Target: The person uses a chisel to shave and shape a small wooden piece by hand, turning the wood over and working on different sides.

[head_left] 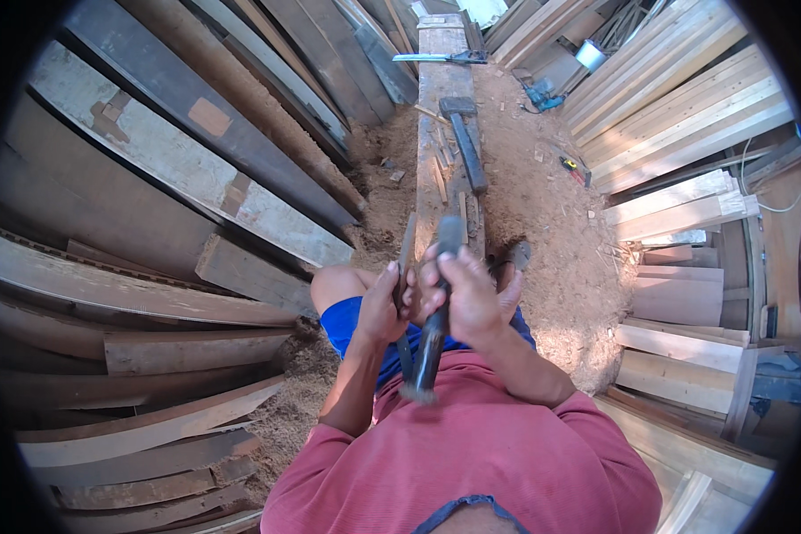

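In my right hand [472, 298] is a chisel with a black handle [430, 343], its broad metal blade [450, 233] pointing away from me and its worn butt end toward my chest. My left hand [384, 303] grips a narrow, flat strip [408, 242], which runs beside the chisel; its kind is not clear. Both hands are close together over my lap, at the near end of a long wooden bench [430, 89]. Beyond them, a hammer [465, 147] lies on the bench, its dark handle toward me. Small wood offcuts [440, 169] are scattered next to it.
A handsaw [436, 58] lies across the bench's far end. Sawdust covers the floor [561, 267]. Boards [187, 151] lean along the left; stacked timber [685, 116] stands at the right. A teal power tool [543, 96] and a yellow-and-red hand tool [574, 169] lie on the right.
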Demonstrator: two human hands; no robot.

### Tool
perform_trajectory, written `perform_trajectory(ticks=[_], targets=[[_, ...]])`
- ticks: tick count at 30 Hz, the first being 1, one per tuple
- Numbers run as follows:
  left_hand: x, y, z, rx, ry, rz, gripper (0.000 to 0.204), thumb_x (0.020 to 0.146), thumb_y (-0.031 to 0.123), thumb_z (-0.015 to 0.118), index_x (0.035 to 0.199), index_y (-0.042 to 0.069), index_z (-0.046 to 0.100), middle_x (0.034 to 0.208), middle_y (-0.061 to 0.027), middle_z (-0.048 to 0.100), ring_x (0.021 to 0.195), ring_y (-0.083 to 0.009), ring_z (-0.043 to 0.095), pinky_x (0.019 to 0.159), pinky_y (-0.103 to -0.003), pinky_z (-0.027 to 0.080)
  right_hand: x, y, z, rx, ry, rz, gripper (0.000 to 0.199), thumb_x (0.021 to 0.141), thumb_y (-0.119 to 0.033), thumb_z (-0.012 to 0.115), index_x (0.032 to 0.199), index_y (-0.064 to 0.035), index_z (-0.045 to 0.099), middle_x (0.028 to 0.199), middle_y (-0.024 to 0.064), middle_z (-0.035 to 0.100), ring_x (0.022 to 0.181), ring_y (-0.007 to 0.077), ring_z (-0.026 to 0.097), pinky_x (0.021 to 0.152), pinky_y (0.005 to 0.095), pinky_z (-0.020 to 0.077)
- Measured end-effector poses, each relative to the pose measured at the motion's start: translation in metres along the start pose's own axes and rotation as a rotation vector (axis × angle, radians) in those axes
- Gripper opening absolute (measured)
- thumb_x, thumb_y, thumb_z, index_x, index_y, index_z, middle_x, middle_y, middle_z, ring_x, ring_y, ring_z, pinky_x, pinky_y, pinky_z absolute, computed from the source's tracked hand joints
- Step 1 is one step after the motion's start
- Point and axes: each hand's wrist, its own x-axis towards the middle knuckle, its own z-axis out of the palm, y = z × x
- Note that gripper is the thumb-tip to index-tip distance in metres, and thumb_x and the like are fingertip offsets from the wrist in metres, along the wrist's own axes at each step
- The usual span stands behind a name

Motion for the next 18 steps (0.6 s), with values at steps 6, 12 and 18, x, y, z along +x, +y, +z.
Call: perform_trajectory(ticks=[6, 12, 18], targets=[[-0.007, 0.023, 0.005, 0.681, 0.213, 0.257, 0.044, 0.104, 0.044, 0.033, 0.096, 0.007, 0.055, 0.075, 0.0016, 0.054, 0.068, -0.0114, 0.048, 0.062, -0.028, 0.042, -0.032, 0.021, 0.039, -0.139, -0.126, 0.27, 0.013, 0.101, -0.019, 0.042, 0.104, -0.0071, 0.047, 0.069, -0.0018, 0.043, 0.047, 0.0054, 0.039, 0.046, 0.0248, 0.041], [-0.05, 0.006, 0.005, 1.04, 0.049, 0.405, 0.046, 0.105, 0.033, 0.027, 0.079, 0.003, 0.052, 0.065, -0.0088, 0.048, 0.061, -0.019, 0.048, 0.059, -0.035, 0.04, -0.053, -0.002, 0.029, -0.288, -0.163, 0.035, 0.013, 0.101, -0.019, 0.042, 0.103, -0.0074, 0.046, 0.067, -0.0025, 0.04, 0.046, 0.0045, 0.036, 0.044, 0.0243, 0.0402], [-0.077, -0.041, -0.039, 0.607, 0.088, 0.107, 0.039, 0.102, 0.041, 0.041, 0.082, 0.009, 0.05, 0.059, 0.0009, 0.043, 0.048, -0.0103, 0.04, 0.046, -0.026, 0.033, -0.05, -0.048, 0.017, -0.236, -0.034, -0.05, 0.013, 0.1, -0.02, 0.045, 0.104, -0.0071, 0.047, 0.069, -0.0021, 0.044, 0.048, 0.005, 0.039, 0.045, 0.0248, 0.041]])
